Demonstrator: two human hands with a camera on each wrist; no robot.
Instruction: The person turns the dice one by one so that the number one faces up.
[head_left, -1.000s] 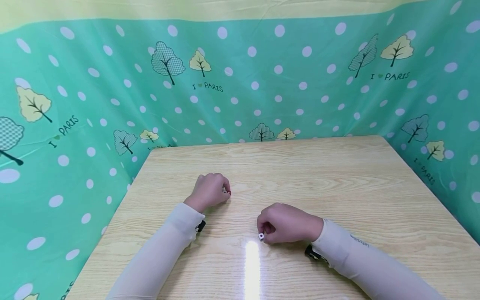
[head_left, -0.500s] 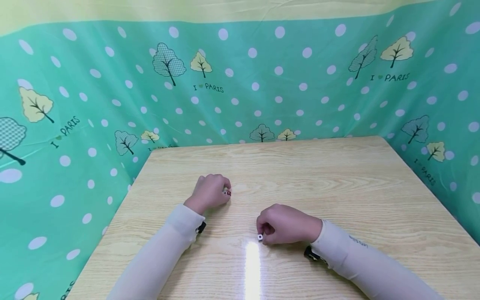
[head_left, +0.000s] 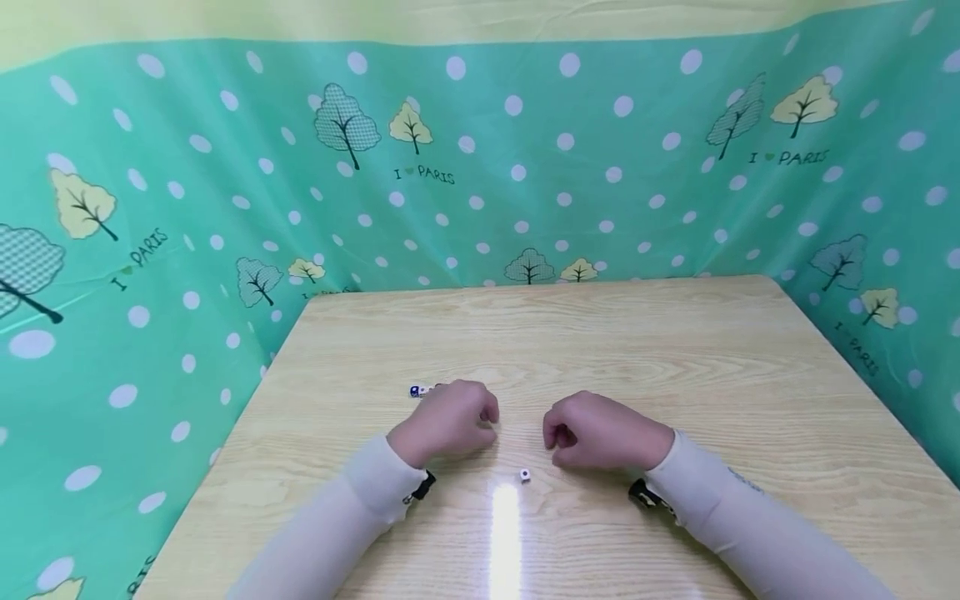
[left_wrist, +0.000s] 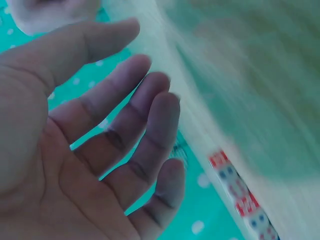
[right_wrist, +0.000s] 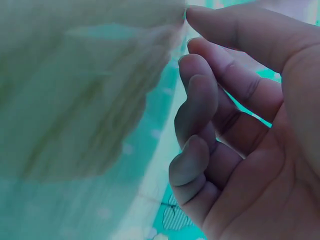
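In the head view a single white die (head_left: 525,475) with a dark dot lies on the wooden tabletop, between and just in front of the two hands. My left hand (head_left: 450,422) hovers behind and to the left of it. The left wrist view shows loosely bent fingers with nothing between them. Past that hand, a short row of small dice (head_left: 420,391) is partly hidden. The left wrist view shows this row of dice (left_wrist: 238,189) side by side, some red, some white with dots. My right hand (head_left: 606,431) is to the die's right, apart from it, its loosely curled fingers holding nothing.
The light wood table (head_left: 660,333) reaches back to a green dotted curtain (head_left: 540,158), which also hangs along both sides. A bright strip of reflected light (head_left: 505,542) lies on the tabletop near the front.
My left hand has left the dice row and come nearer and to the right, uncovering the row's left end. My right hand has released the white die and drawn back rightward.
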